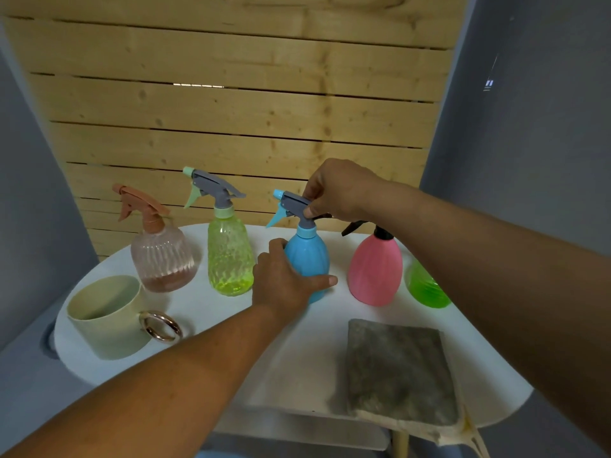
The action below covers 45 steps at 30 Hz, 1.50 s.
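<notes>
Wooden slats (pixel 231 127) back the desk (pixel 307 358). Your left hand (pixel 281 285) clamps the blue bottle (pixel 309 256), your right hand (pixel 340 190) pinches the spray head (pixel 294 203) atop it: twist level, base pressed down.

No text, label, brand or number can be read. The blue spray bottle (pixel 309 256), gripped by the fingers (pixel 312 211) of the right hand (pixel 340 193) and by the left hand (pixel 284 282), shows only plain plastic. A small white mark (pixel 488 83) on the grey wall (pixel 529 127), well above and to the right of the right hand's fingers, is too small and blurred to make out.
</notes>
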{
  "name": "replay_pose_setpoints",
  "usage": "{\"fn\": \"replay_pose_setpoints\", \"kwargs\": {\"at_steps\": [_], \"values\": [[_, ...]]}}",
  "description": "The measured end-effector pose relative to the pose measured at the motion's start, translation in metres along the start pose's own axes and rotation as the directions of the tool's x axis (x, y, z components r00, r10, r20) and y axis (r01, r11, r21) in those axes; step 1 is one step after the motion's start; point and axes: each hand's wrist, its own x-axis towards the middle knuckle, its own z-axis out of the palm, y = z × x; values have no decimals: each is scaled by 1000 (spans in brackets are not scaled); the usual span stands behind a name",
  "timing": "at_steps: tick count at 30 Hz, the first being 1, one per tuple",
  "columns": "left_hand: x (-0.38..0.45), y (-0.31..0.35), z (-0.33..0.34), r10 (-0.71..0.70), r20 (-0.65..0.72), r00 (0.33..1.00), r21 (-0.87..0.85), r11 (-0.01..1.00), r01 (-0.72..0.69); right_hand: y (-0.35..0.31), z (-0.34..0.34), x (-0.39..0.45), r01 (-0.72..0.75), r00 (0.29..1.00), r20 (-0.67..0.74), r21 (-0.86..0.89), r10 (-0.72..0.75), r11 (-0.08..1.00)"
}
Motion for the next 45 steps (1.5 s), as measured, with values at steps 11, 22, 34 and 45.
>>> {"fn": "replay_pose_setpoints", "kwargs": {"at_steps": [11, 22, 34, 45], "values": [[-5, 8, -6, -34, 64, 997, -6, 999, 34, 2, -2, 0, -7, 1000, 20, 18, 6, 1000], [-15, 5, -29, -79, 221, 972, -52, 994, 93, 23, -55, -18, -90, 967, 217, -213, 137, 973], [-15, 10, -86, -83, 295, 952, 93, 994, 58, 53, -34, -32, -126, 961, 201, -288, 188, 949], [-66, 39, -153, 15, 347, 938, -114, 993, 26, -61, -153, -87, -18, 998, 54, -400, 44, 916]]}}
